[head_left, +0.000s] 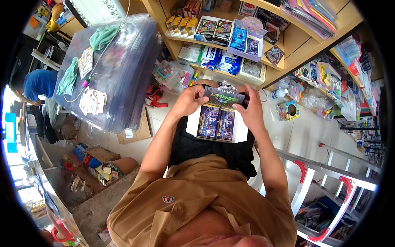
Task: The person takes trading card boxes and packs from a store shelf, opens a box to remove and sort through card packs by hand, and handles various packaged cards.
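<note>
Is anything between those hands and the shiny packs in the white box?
Only the dark printed panel, held by the left hand and right hand at the far end of the packs, seems partly in the way. Nothing visible covers the rest.

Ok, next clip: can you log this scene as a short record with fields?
left hand: thumb on the dark printed panel, at its left end
left hand location
right hand: thumb on the same panel, right end
right hand location
container: open white box at the lap
contents: blue printed packs, side by side
left side: green cloths on plastic sheeting
right side: metal ladder
nearby person: blue top
unclear: whether the panel is attached to the box
</note>
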`<action>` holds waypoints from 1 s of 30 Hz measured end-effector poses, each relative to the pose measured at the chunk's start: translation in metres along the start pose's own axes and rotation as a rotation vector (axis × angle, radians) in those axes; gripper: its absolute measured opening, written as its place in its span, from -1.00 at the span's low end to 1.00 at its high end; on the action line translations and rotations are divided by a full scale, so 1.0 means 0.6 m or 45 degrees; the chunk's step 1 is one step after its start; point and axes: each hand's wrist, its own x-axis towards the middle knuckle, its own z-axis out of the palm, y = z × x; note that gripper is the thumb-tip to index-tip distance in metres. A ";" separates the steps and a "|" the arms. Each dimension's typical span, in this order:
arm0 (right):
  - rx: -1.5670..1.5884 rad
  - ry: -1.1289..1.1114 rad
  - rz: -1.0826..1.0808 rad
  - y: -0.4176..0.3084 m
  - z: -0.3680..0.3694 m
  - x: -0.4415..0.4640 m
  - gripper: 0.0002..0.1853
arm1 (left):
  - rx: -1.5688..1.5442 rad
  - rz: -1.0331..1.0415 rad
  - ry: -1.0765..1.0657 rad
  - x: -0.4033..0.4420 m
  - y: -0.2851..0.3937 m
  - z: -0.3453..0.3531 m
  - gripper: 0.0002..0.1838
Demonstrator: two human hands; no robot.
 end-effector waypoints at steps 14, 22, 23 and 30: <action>-0.154 -0.051 -0.172 -0.013 -0.035 0.018 -0.83 | 0.480 0.647 0.408 0.015 0.065 0.015 -0.94; -0.223 -0.136 -0.059 -0.009 -0.060 0.031 -0.74 | 0.651 0.563 0.268 0.044 0.058 0.032 -0.79; -0.158 -0.067 -0.187 -0.007 -0.062 0.038 -0.69 | 0.650 0.565 0.258 0.044 0.070 0.033 -0.79; -0.379 -0.479 -0.138 -0.040 -0.094 0.066 -0.69 | 0.945 0.429 -0.012 0.062 0.068 0.024 -0.81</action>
